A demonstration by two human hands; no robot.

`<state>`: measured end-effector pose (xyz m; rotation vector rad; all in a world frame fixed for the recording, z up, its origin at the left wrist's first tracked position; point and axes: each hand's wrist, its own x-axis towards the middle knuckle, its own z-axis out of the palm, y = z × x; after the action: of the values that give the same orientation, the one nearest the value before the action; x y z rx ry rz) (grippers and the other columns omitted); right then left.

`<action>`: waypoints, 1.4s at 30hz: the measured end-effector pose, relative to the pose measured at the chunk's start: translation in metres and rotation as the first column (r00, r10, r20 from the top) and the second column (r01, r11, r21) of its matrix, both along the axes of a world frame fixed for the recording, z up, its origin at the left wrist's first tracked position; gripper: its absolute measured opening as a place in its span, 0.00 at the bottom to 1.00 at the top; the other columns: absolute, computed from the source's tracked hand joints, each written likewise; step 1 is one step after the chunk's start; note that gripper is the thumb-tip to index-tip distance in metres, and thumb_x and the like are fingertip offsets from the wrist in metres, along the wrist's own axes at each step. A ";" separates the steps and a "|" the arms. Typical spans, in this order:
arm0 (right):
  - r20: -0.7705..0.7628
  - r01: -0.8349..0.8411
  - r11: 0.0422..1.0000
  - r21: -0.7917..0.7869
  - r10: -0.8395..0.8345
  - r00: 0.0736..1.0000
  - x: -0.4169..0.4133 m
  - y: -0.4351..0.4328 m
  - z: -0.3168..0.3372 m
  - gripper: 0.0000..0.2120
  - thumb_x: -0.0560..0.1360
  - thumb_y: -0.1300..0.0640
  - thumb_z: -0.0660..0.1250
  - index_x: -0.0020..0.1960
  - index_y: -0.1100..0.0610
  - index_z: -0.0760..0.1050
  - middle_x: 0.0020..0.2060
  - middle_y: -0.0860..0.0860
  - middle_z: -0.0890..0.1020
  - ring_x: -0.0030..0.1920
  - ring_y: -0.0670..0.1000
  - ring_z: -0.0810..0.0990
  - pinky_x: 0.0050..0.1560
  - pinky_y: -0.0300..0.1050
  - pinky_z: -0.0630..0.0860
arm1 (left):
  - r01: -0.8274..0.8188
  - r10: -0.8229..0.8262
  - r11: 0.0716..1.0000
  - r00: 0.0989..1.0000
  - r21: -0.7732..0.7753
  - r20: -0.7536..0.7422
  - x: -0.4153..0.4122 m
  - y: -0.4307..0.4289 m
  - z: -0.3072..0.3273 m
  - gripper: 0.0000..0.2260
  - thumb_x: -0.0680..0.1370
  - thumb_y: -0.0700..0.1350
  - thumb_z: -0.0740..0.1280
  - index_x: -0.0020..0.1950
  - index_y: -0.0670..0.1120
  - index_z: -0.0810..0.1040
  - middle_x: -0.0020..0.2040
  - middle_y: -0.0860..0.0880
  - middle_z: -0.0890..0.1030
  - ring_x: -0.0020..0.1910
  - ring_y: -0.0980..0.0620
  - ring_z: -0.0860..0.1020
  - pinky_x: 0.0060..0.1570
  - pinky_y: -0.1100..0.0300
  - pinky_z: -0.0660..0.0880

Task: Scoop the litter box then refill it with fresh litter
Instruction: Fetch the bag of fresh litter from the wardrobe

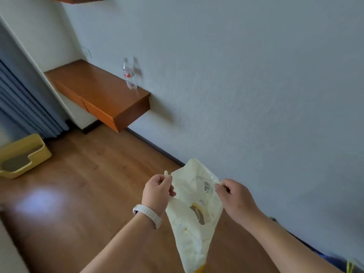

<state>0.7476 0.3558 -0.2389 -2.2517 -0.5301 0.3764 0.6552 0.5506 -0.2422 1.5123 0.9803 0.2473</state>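
A thin white plastic bag (194, 219) with yellow print hangs in front of me above the floor. My left hand (157, 191), a white band on its wrist, pinches the bag's left handle. My right hand (234, 198) pinches the bag's right edge, so the mouth is stretched between both hands. A yellow litter box (40, 151) with grey litter inside sits on the wooden floor at the far left, well away from both hands.
A wall-mounted wooden desk (98, 91) juts from the white wall, with a clear water bottle (130, 75) on it. Blue curtains (21, 107) hang at the left. Something blue (332, 261) lies by the wall at bottom right.
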 end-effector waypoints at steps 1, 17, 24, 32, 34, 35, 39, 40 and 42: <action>-0.001 -0.016 1.000 -0.005 0.016 1.000 0.006 0.018 0.000 0.20 0.79 0.52 0.62 0.31 0.55 0.62 0.24 0.44 0.64 0.26 0.44 0.61 0.29 0.40 0.60 | -0.009 0.009 1.000 1.000 -0.005 0.003 0.003 0.016 0.002 0.10 0.80 0.46 0.63 0.43 0.42 0.78 0.33 0.47 0.79 0.30 0.55 0.78 0.33 0.61 0.73; 0.052 -0.408 0.889 0.209 0.406 0.912 0.129 0.297 -0.017 0.19 0.80 0.56 0.62 0.31 0.56 0.64 0.24 0.45 0.64 0.26 0.44 0.62 0.27 0.38 0.60 | -0.335 0.346 0.926 0.937 0.175 -0.038 0.054 0.219 0.012 0.07 0.76 0.42 0.65 0.41 0.39 0.77 0.27 0.49 0.77 0.27 0.54 0.72 0.31 0.60 0.71; 0.048 -0.601 0.755 0.262 0.612 0.789 0.191 0.405 0.000 0.19 0.81 0.54 0.61 0.31 0.50 0.66 0.24 0.42 0.72 0.26 0.44 0.70 0.24 0.34 0.63 | -0.531 0.562 0.802 0.825 0.274 -0.047 0.088 0.294 0.034 0.07 0.76 0.41 0.65 0.40 0.38 0.77 0.26 0.50 0.76 0.24 0.58 0.68 0.24 0.67 0.66; 0.054 -0.746 0.594 0.301 0.770 0.635 0.202 0.519 0.006 0.17 0.81 0.51 0.60 0.35 0.54 0.71 0.25 0.47 0.72 0.26 0.44 0.71 0.25 0.35 0.65 | -0.697 0.728 0.654 0.686 0.293 0.008 0.087 0.378 0.048 0.07 0.76 0.42 0.65 0.38 0.42 0.76 0.26 0.51 0.76 0.26 0.56 0.71 0.29 0.62 0.69; 0.058 -0.777 0.557 0.295 0.801 0.596 0.196 0.550 0.005 0.17 0.81 0.51 0.60 0.35 0.55 0.72 0.25 0.49 0.73 0.26 0.45 0.71 0.25 0.35 0.65 | -0.723 0.752 0.628 0.659 0.288 0.018 0.086 0.399 0.044 0.07 0.76 0.42 0.65 0.39 0.42 0.76 0.28 0.49 0.76 0.25 0.58 0.72 0.28 0.63 0.69; 0.057 -0.789 0.541 0.289 0.814 0.579 0.192 0.564 0.002 0.17 0.81 0.51 0.60 0.36 0.56 0.72 0.26 0.51 0.73 0.26 0.45 0.70 0.25 0.37 0.65 | -0.732 0.759 0.618 0.650 0.286 0.023 0.084 0.409 0.041 0.06 0.76 0.41 0.65 0.39 0.42 0.76 0.29 0.49 0.76 0.25 0.58 0.72 0.28 0.63 0.70; 0.064 -0.836 0.494 0.240 0.851 0.521 0.176 0.620 -0.011 0.18 0.81 0.51 0.60 0.36 0.60 0.72 0.27 0.56 0.74 0.27 0.48 0.69 0.25 0.43 0.65 | -0.773 0.795 0.582 0.606 0.253 0.020 0.067 0.459 0.024 0.06 0.76 0.41 0.66 0.40 0.39 0.76 0.29 0.48 0.76 0.24 0.59 0.72 0.25 0.66 0.69; 0.063 -0.842 0.489 0.226 0.856 0.514 0.173 0.635 -0.015 0.18 0.81 0.51 0.60 0.36 0.59 0.72 0.28 0.55 0.74 0.27 0.48 0.70 0.26 0.42 0.65 | -0.785 0.804 0.573 0.594 0.233 0.025 0.062 0.474 0.019 0.06 0.75 0.41 0.66 0.40 0.39 0.76 0.28 0.48 0.76 0.25 0.57 0.73 0.27 0.63 0.70; 0.065 -0.853 0.486 0.193 0.861 0.505 0.167 0.668 -0.020 0.17 0.81 0.51 0.60 0.36 0.57 0.73 0.28 0.53 0.76 0.28 0.51 0.74 0.26 0.40 0.67 | -0.800 0.813 0.566 0.582 0.200 0.028 0.051 0.511 0.008 0.06 0.75 0.41 0.66 0.40 0.39 0.76 0.26 0.49 0.76 0.27 0.52 0.73 0.30 0.59 0.70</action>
<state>0.9147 1.0234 -0.2594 -1.5954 -1.6201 0.8209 0.7061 1.0614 -0.2337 1.1260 1.7201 0.9881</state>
